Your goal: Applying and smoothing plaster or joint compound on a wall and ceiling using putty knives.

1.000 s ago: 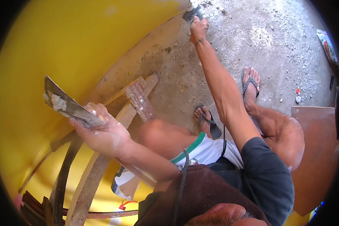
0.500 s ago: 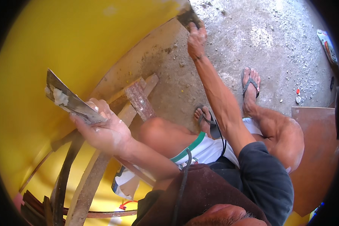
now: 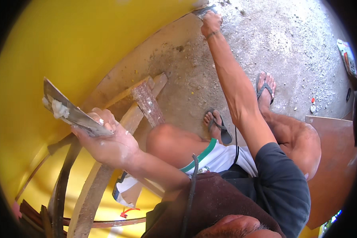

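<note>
My left hand (image 3: pixel 109 139) is closed round a flat metal putty knife (image 3: pixel 77 113), held up near the yellow wall (image 3: pixel 87 43). A lump of whitish putty (image 3: pixel 59 109) sits toward the blade's far end, and pale smears mark my fingers. My right arm stretches far forward. At its end my right hand (image 3: pixel 211 23) grips a second wide scraper (image 3: pixel 203 10), seen nearly edge-on, at the foot of the wall where it meets the floor. The fingers partly hide that tool, so its handle does not show.
Wooden beams (image 3: pixel 92 194) form a frame at my left, below my left forearm. The rough concrete floor (image 3: pixel 234 63) carries pale dust and crumbs. A brown board (image 3: pixel 331 158) lies at right, with a printed bag (image 3: pixel 346 57) beyond it. My sandalled feet (image 3: pixel 265 87) are on the floor.
My right hand has shifted slightly up and right, and its scraper has turned to lie flatter along the wall's foot. The left hand with its putty knife has moved slightly down and left.
</note>
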Motion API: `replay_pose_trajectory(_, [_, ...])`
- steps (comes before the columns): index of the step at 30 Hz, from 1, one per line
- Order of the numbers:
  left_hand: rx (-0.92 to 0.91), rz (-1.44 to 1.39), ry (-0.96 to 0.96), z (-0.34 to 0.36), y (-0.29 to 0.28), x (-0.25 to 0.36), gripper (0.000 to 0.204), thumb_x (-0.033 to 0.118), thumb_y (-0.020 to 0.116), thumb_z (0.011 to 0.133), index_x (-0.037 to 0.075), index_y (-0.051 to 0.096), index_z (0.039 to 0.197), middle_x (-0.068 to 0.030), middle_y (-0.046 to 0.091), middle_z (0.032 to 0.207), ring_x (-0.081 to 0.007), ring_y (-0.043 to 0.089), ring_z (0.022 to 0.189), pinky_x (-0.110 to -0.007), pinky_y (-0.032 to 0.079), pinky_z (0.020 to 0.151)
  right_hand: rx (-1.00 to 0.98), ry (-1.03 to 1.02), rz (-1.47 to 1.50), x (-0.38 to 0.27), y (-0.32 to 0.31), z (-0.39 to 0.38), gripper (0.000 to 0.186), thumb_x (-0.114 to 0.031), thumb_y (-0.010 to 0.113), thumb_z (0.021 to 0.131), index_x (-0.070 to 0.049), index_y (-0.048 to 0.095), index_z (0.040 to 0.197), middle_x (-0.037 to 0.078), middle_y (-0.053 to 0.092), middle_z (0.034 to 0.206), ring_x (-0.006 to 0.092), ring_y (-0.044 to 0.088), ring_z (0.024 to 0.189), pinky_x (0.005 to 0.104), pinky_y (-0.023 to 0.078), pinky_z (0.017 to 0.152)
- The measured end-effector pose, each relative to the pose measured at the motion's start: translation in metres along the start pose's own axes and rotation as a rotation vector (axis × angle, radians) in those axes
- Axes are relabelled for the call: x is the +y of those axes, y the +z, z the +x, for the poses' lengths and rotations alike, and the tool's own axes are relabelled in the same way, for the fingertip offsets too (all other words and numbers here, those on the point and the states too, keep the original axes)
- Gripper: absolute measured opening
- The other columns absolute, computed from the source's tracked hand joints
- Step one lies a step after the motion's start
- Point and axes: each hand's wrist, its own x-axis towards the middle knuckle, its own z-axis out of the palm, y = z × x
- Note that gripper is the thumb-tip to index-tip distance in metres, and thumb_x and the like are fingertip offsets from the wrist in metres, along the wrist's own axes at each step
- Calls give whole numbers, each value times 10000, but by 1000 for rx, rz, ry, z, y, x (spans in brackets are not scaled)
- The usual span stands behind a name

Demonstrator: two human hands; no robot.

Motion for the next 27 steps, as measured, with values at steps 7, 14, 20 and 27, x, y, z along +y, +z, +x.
replay_pose_trajectory(7, [62,66,-2,2,-1,-6,320,344,437,975,38,507,1037,-22,438,695,-114,368,643,-232,275,544,314,-180,358,6,-21,-19,216,61,509,748,-17,608,923,175,639,790,357,611,813,431,497,739])
replay_pose_trajectory(14, [3,4,-6,6,-9,-6,341,348,463,958,32,514,1079,-51,495,812,-141,428,717,-272,324,620,441,243,1199,10,-17,-55,104,-37,487,879,41,513,941,127,541,739,197,479,576,352,425,512])
replay_pose_trajectory(20, [104,6,-13,2,7,-13,435,340,503,939,-9,486,1199,-106,532,1083,-167,480,868,-305,364,715,124,395,1693,40,52,9,220,-158,529,916,38,468,997,69,523,785,110,470,611,271,385,483])
replay_pose_trajectory(27, [210,-6,20,7,-3,-5,449,303,535,928,-30,484,1226,-130,546,1150,-209,518,1001,-346,406,851,261,223,1362,-4,82,34,118,-22,496,906,27,592,955,245,632,914,298,617,888,359,515,738])
